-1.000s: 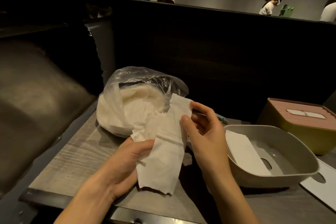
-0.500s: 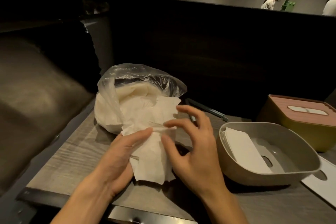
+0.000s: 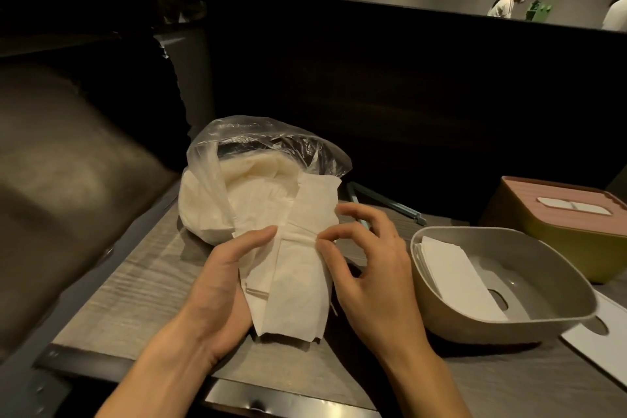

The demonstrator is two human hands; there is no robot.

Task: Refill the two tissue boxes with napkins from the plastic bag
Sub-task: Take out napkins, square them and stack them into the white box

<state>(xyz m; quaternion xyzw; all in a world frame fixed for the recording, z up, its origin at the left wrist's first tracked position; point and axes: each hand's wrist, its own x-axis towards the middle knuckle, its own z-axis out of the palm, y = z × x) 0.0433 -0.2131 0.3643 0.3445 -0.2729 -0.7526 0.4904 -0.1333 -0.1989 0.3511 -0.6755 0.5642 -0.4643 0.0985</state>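
Note:
A clear plastic bag [image 3: 217, 176] full of white napkins lies open on the wooden table [image 3: 135, 285]. My left hand [image 3: 224, 288] holds a small stack of napkins [image 3: 298, 285] from below, thumb across its left edge. My right hand [image 3: 369, 268] pinches the stack's right edge with thumb and forefinger. To the right stands an open beige tissue box [image 3: 441, 316], upside down, with a few folded napkins [image 3: 454, 278] leaning inside. Behind it sits a second tissue box [image 3: 549, 241], yellow with a pink lid, closed.
A white flat lid with an oval hole [image 3: 604, 346] lies at the right edge. A thin teal tool [image 3: 383, 202] lies behind my right hand. A dark booth wall rises behind the table; a padded seat [image 3: 68, 197] is at the left. People stand far in the background.
The napkin stack hung loose a second ago; now it rests folded in my left palm, and my right hand has come down onto its right edge.

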